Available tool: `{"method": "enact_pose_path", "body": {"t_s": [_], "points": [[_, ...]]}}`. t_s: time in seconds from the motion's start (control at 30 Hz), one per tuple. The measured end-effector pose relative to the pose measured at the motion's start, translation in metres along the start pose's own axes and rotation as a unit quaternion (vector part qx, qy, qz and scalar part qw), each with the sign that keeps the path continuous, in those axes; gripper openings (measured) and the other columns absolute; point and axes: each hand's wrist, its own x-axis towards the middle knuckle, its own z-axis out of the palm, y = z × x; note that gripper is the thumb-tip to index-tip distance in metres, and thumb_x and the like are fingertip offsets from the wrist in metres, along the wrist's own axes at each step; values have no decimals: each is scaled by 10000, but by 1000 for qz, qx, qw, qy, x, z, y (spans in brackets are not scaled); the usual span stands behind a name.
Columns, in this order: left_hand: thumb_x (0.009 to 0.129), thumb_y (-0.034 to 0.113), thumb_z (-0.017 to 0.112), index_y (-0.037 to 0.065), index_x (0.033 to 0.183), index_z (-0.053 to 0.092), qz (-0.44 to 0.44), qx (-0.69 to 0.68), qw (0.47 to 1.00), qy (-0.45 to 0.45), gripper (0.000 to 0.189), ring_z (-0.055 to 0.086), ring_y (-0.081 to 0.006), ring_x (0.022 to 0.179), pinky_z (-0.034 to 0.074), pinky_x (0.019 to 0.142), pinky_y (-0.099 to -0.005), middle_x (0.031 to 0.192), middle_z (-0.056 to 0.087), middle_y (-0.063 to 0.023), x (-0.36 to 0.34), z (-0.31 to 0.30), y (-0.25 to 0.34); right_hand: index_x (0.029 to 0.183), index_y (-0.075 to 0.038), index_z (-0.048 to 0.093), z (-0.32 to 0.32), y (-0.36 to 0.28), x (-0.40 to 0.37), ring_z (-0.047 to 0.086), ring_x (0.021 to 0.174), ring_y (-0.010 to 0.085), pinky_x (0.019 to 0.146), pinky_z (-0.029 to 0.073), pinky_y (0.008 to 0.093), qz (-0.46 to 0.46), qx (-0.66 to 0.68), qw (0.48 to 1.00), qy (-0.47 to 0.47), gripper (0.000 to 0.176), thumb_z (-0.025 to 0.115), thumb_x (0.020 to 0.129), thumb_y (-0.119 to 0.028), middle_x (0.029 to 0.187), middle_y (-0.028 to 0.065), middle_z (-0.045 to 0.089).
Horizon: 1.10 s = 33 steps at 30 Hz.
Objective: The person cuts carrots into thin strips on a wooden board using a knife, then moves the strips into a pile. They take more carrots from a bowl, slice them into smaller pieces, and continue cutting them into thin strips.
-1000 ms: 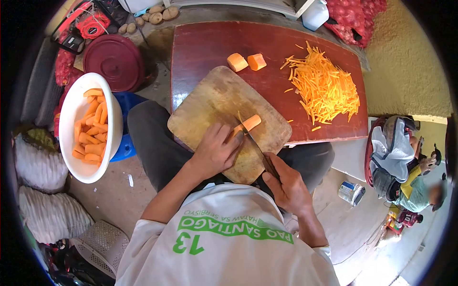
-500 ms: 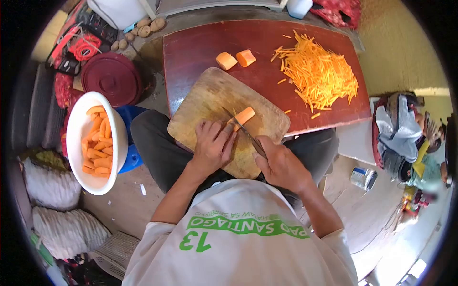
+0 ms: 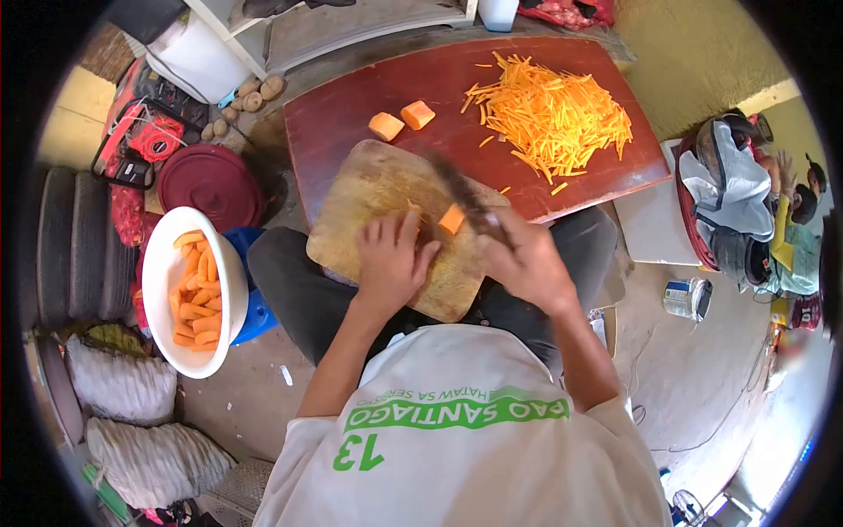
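A wooden cutting board (image 3: 351,198) lies across my lap and the table's near edge. My right hand (image 3: 531,263) is closed round the handle of a knife (image 3: 458,186), whose blade is smeared by motion over the board. A short cut piece of carrot (image 3: 451,220) sits just beside the blade. My left hand (image 3: 391,262) rests on the board, fingers stretched out and thumb apart, a little left of that piece. Thin orange bits show near its fingertips. Two carrot chunks (image 3: 385,126) (image 3: 418,114) lie on the red table beyond the board.
A heap of carrot strips (image 3: 553,114) covers the right part of the red table (image 3: 329,105). At my left stands a white basin (image 3: 237,290) of peeled carrots (image 3: 198,294). Behind it is a dark red lid (image 3: 209,189). A clear container (image 3: 688,299) is on the floor at right.
The knife has lifted and blurred, swinging up from the carrot. My left fingers have come off the carrot and straightened. The carrot on the board looks shorter. The whole view has shifted slightly.
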Motion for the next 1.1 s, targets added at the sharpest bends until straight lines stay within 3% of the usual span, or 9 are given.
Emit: {"method": "enact_pose_path", "body": {"t_s": [0.13, 0.23, 0.37, 0.47, 0.63, 0.77, 0.87, 0.97, 1.1], "points": [[963, 407, 821, 39, 1408, 661, 32, 12, 997, -65, 600, 611, -366, 1085, 487, 922, -486, 1158, 627, -173, 14, 10, 4, 1176, 35, 656, -20, 27, -17, 623, 645, 101, 573, 499, 334, 107, 66, 988, 91, 171, 668, 1071, -100, 748, 54, 609], [993, 371, 785, 33, 1401, 659, 89, 2, 995, -53, 545, 652, -357, 974, 531, 798, -463, 1057, 653, -156, 29, 9, 16, 1137, 29, 662, -25, 31, -35, 539, 543, 55, 507, 430, 274, 132, 169, 970, 110, 139, 642, 1091, -101, 721, -12, 583], [1007, 265, 761, 13, 1375, 661, 116, 19, 991, -56, 457, 694, -344, 942, 557, 729, -466, 1005, 678, -156, 47, 21, 25, 1149, 54, 642, -24, 50, -54, 518, 507, 75, 474, 409, 250, 141, 165, 971, 99, 222, 641, 1106, -163, 803, 11, 585], [1003, 177, 735, -8, 1356, 668, 118, 40, 985, -121, 404, 707, -335, 992, 574, 779, -448, 1070, 697, -170, 63, 29, 19, 1117, 38, 660, -21, 45, -54, 528, 519, 54, 486, 410, 262, 135, 186, 966, 121, 152, 640, 1100, -112, 725, -17, 581], [1002, 124, 714, -17, 1324, 697, 264, 54, 957, -108, 351, 684, -346, 1096, 559, 963, -454, 1160, 700, -168, 136, 40, -27, 1124, 37, 665, -16, 35, -49, 528, 529, 54, 492, 412, 260, 134, 193, 965, 117, 153, 657, 1092, -112, 726, -21, 573], [986, 139, 755, -9, 1246, 739, 309, 74, 942, -104, 299, 655, -346, 1160, 527, 1040, -478, 1220, 684, -145, 179, 54, -75, 1129, 37, 669, -13, 30, -49, 528, 547, 51, 504, 416, 258, 134, 185, 967, 109, 150, 657, 1087, -107, 729, -25, 563], [966, 155, 793, -1, 1154, 755, 275, 72, 954, -96, 247, 651, -330, 1155, 527, 1014, -478, 1225, 681, -122, 170, 30, -78, 1121, 35, 667, -13, 28, -51, 526, 550, 51, 501, 414, 259, 134, 179, 968, 110, 133, 661, 1079, -92, 729, -25, 565], [956, 89, 756, 39, 1045, 746, 254, 18, 967, 11, 103, 664, -309, 1111, 502, 954, -476, 1112, 676, -103, 136, 13, -80, 1106, 26, 663, -12, 29, -51, 523, 551, 49, 495, 412, 260, 133, 177, 969, 108, 109, 665, 1073, -77, 730, -24, 567], [888, 113, 845, 54, 1046, 742, 170, -20, 983, 61, 198, 693, -317, 952, 524, 874, -468, 1007, 687, -84, 68, -28, -104, 1088, 14, 655, -13, 27, -40, 517, 556, 43, 494, 406, 252, 134, 157, 976, 73, 87, 667, 1074, -71, 739, -24, 568]]}}
